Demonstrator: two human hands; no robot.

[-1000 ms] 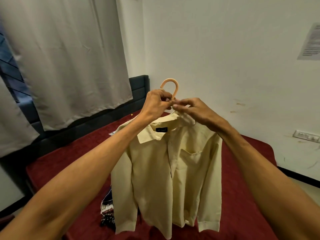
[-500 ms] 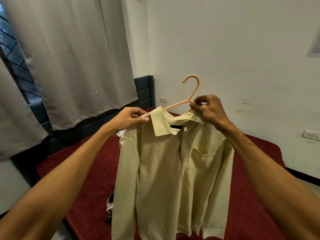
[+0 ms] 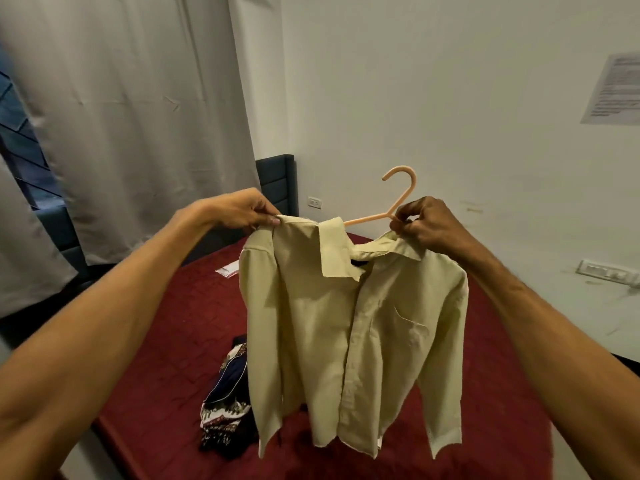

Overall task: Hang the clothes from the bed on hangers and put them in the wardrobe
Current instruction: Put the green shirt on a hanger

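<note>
Shirt [image 3: 346, 323] (on hanger [image 3: 367, 219]) spans left hand [image 3: 242, 209], right hand [image 3: 429, 223].

Pale yellow shirt [image 3: 349, 327] on a peach hanger [image 3: 398, 199] held over a red bed [image 3: 166, 327], left hand [image 3: 242, 211] pinching one shoulder, right hand [image 3: 427, 221] gripping the collar at the hanger's neck, patterned dark clothes [image 3: 225, 407] on the bed, grey curtain [image 3: 131, 109] behind

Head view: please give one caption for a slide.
Left hand and right hand hold a pale yellow shirt on a hanger above the red bed.
</note>
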